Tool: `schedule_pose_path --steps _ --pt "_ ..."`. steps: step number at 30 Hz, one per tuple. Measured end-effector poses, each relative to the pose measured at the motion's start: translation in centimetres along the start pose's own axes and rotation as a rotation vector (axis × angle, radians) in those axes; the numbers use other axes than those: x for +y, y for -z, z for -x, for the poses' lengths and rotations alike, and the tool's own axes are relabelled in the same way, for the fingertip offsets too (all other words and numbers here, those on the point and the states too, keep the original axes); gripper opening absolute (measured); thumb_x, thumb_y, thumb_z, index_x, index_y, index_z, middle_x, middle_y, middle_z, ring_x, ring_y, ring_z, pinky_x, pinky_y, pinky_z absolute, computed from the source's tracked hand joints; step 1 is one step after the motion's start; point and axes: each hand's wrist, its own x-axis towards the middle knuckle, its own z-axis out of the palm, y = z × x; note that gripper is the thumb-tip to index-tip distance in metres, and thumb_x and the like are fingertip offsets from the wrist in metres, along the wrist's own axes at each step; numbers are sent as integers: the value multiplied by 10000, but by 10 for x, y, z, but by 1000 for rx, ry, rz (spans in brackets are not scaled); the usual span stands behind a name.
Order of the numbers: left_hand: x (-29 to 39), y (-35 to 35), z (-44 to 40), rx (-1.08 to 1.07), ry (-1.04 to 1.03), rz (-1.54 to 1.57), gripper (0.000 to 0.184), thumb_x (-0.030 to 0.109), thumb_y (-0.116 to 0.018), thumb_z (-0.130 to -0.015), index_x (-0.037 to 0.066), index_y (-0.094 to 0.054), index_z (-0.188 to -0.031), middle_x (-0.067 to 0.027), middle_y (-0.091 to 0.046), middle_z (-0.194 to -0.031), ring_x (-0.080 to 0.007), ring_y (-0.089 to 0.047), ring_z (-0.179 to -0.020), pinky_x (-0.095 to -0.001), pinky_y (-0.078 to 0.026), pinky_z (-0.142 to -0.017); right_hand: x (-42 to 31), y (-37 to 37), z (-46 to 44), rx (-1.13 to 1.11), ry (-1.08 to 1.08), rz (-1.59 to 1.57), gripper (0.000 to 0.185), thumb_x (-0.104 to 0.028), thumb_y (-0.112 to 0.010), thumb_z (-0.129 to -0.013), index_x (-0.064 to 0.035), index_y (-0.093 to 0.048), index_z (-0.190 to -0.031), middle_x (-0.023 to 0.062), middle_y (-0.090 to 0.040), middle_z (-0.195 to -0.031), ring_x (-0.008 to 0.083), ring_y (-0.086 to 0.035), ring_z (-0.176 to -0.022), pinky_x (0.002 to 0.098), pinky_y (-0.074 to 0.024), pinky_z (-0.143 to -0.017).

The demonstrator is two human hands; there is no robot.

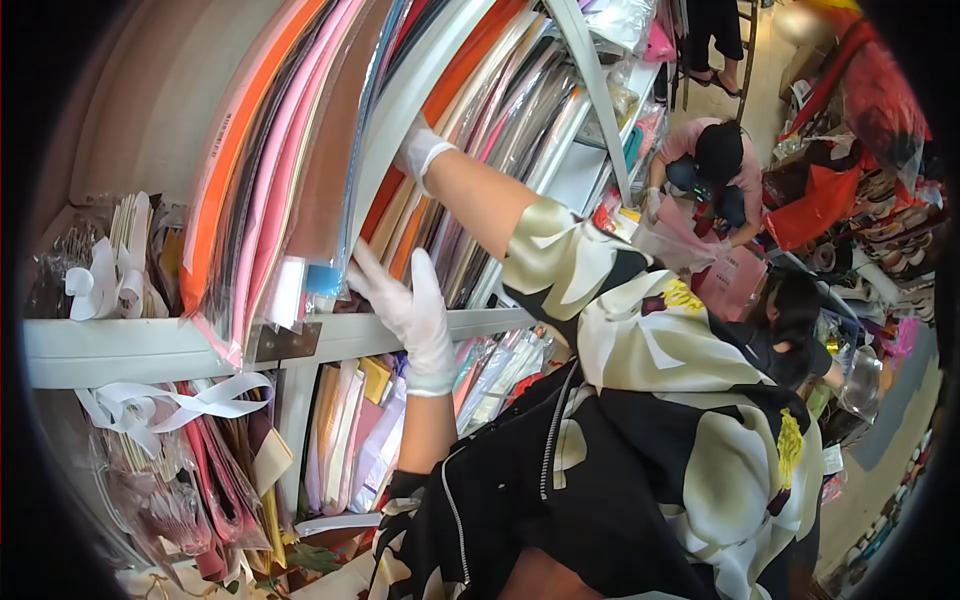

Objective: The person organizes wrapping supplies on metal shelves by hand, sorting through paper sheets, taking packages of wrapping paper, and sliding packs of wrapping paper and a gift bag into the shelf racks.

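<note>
Shelves [130, 345] of pale grey fill the left and middle, with long thin sheets standing upright on them side by side. Across the lower right goes the person's jacket [510, 450], which is black with cream patches and has zippers. The near sheets [342, 170] stand in clear plastic to the left of a curved grey post [392, 120]; they are orange, black, pink and brown. To the right of this post stands a second row of sheets [490, 125], with beige, white and grey among its colours. Farther away on the right, one co-worker in a pink top [752, 170] bends over pink paper [730, 280], and another person with dark hair [790, 305] is nearby.

Both hands of the person wear white gloves. The left hand [408, 315] has its fingers spread and its thumb standing apart; the fingertips are at the lower right edge of the near sheets, and whether they touch the plastic I cannot tell. The right hand [425, 158] reaches in at the second row, beside the post; its fingers are hidden, so I cannot tell if they grip something. White ribbon [235, 400] hangs below the shelf edge. Smallest is a blue label [323, 280], just beside the left fingertips.
</note>
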Motion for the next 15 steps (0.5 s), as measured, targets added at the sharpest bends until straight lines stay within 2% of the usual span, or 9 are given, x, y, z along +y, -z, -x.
schedule_pose_path --steps 1,4,5,9,11,12,14,15 --pt "-8 -4 -6 12 -46 -39 713 220 -650 -893 -29 -340 -1484 -305 -245 -1544 -420 -249 -1446 -463 -222 -1180 -5 -2 2 0 -54 7 432 -385 -379 -1042 -78 -605 -1246 109 -685 -1184 261 -658 -1024 382 -520 -929" --pt "-17 -14 -23 -48 -128 -317 708 244 -665 -877 8 -376 -1479 -314 -304 -1511 -444 -285 -1418 -488 -238 -1171 -34 -15 32 39 -262 273 422 -379 -396 -1035 -72 -626 -1211 113 -700 -1138 265 -666 -988 381 -524 -915" --pt "-25 -20 -31 -30 -167 -331 691 283 -671 -867 39 -420 -1463 -320 -368 -1472 -465 -331 -1383 -510 -266 -1151 -45 -20 45 49 -349 426 419 -376 -401 -1033 -70 -633 -1199 114 -705 -1123 266 -669 -977 381 -525 -911" --pt "-21 -43 -59 -56 -230 -538 667 364 -631 -883 35 -463 -1437 -306 -431 -1443 -450 -392 -1356 -496 -298 -1134 -96 -55 97 24 -630 1328 409 -367 -423 -1024 -61 -662 -1152 119 -725 -1061 270 -680 -930 380 -530 -893" --pt "-27 -55 -73 -82 -214 -464 648 371 -617 -886 21 -485 -1414 -314 -447 -1424 -443 -408 -1344 -484 -303 -1130 -113 -64 111 51 -565 1606 405 -363 -434 -1020 -57 -676 -1129 122 -735 -1031 273 -686 -906 380 -532 -884" --pt "-29 -59 -81 -94 -207 -428 640 375 -609 -887 14 -497 -1403 -317 -455 -1415 -440 -416 -1338 -477 -305 -1128 -120 -57 117 86 -388 1647 396 -358 -451 -1011 -48 -683 -1093 126 -736 -987 278 -687 -879 379 -534 -863" --pt "-33 -68 -95 -122 -162 -460 725 476 -588 -893 14 -453 -1435 -279 -446 -1451 -401 -403 -1368 -434 -291 -1148 -133 -40 128 158 -33 1722 385 -348 -484 -993 -28 -698 -1022 134 -738 -899 288 -689 -824 379 -539 -823" --pt "-36 -73 -101 -140 -133 -447 762 517 -575 -893 26 -428 -1458 -258 -440 -1467 -389 -395 -1380 -426 -284 -1155 -137 -17 124 195 192 1627 368 -344 -518 -985 -18 -684 -951 110 -732 -848 236 -686 -780 342 -535 -768"
